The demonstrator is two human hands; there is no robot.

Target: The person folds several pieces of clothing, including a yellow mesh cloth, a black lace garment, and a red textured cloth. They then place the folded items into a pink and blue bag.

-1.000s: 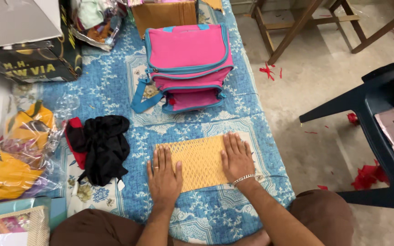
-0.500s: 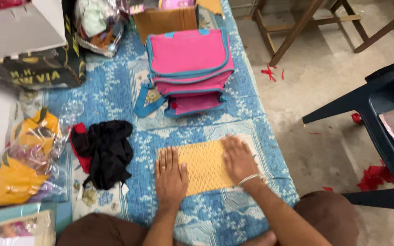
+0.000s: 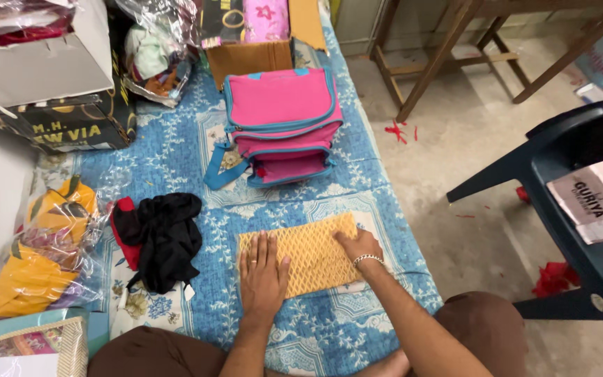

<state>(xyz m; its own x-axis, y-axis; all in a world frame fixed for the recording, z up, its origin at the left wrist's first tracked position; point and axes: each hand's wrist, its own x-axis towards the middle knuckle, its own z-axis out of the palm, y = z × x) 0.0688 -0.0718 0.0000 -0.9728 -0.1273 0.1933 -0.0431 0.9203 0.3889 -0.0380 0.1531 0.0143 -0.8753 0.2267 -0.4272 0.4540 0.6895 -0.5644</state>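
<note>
- Our left hand (image 3: 262, 274) lies flat on the left part of the yellow cloth (image 3: 312, 253), fingers straight and slightly spread, palm down, gripping nothing. A half second ago it sat much the same, so this side is simply being held in place.
- Our right hand (image 3: 359, 246) has changed: earlier it lay flat and spread on the cloth's right part; now its fingers are curled at the right edge. They seem to pinch or tuck that edge, but we cannot tell whether fabric is actually caught between them.
- From that change we judge that the flattening has given way to work on the right edge, perhaps a fold.
- The cloth itself lies on the blue patterned sheet (image 3: 176, 153) close in front of us, folded into a flat rectangle, much where it was a second ago.
- Just left of it sits a crumpled black garment (image 3: 165, 241) with a red bit beside it, and farther left are yellow items in a clear bag (image 3: 40, 251).
- Beyond the cloth, apart from it, stands a pink bag (image 3: 282, 122) with blue trim, and behind that a cardboard box (image 3: 249, 59).
- A dark plastic chair (image 3: 581, 230) stands off to the right on the floor.
</note>
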